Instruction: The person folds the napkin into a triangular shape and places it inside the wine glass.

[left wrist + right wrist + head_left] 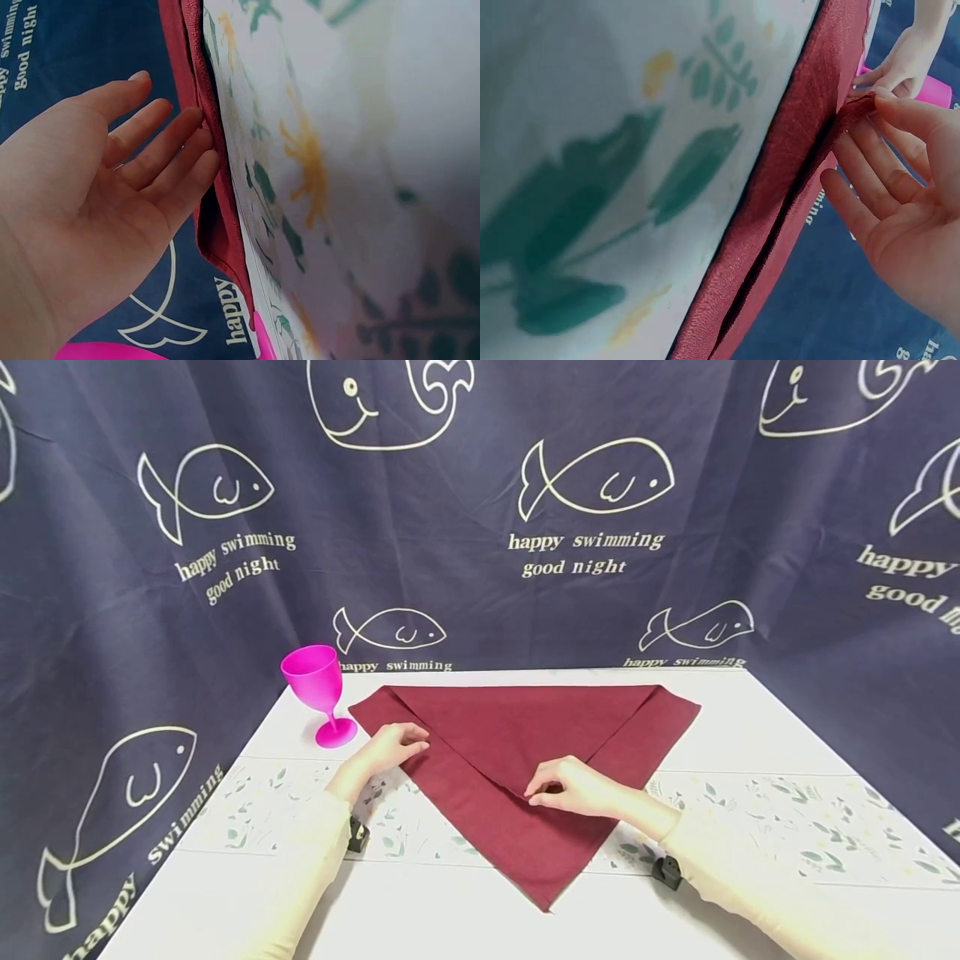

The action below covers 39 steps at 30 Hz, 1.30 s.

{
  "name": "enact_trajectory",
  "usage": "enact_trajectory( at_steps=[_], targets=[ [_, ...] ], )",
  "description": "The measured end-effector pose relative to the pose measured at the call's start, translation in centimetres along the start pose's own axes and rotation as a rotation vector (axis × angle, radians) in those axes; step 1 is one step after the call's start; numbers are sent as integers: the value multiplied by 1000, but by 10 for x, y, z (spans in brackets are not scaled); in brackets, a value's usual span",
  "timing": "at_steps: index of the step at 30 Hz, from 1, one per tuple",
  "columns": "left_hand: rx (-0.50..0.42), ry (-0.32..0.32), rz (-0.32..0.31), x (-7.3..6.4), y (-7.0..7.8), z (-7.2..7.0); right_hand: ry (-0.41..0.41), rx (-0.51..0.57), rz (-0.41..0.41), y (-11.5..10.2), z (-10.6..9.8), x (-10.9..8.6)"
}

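A dark red cloth napkin [480, 718] lies on the table, folded so that a triangular upper layer covers part of the layer beneath. One point of the lower layer faces the near edge. My right hand [573, 785] pinches the tip of the upper layer between thumb and forefinger; the right wrist view shows this tip slightly raised, with the other fingers [870, 176] spread below. Over the napkin's left edge is my left hand [388, 746], its fingers loosely bent. In the left wrist view its fingertips [204, 161] touch or nearly touch the cloth.
A bright pink goblet [315, 681] stands upright at the table's left, close to my left hand. The white table [780, 727] has a leaf-patterned strip [817, 835] across it. A dark blue curtain [480, 527] with fish drawings hangs behind and at both sides.
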<state>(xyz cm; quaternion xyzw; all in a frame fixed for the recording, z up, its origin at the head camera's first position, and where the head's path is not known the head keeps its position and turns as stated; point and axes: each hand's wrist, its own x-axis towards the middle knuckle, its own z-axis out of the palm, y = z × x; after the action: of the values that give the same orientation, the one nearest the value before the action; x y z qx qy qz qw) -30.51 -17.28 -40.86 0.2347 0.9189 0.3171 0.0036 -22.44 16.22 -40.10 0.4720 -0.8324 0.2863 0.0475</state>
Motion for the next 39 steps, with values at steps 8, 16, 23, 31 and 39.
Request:
enact_trajectory(
  at_steps=[8, 16, 23, 31, 39],
  targets=[
    [11, 1, 1, 0, 0, 0, -7, -9, -6, -3, 0, -3],
    [12, 5, 12, 0, 1, 1, -15, -6, -2, -2, 2, -4],
    [0, 3, 13, 0, 4, 1, -21, 2, 2, -2, 2, -5],
    [4, 5, 20, -1, 5, 0, -39, -3, 11, -2, 2, -5],
    [4, 0, 13, 0, 3, 1, -38, -1, 1, -1, 4, -6]
  ],
)
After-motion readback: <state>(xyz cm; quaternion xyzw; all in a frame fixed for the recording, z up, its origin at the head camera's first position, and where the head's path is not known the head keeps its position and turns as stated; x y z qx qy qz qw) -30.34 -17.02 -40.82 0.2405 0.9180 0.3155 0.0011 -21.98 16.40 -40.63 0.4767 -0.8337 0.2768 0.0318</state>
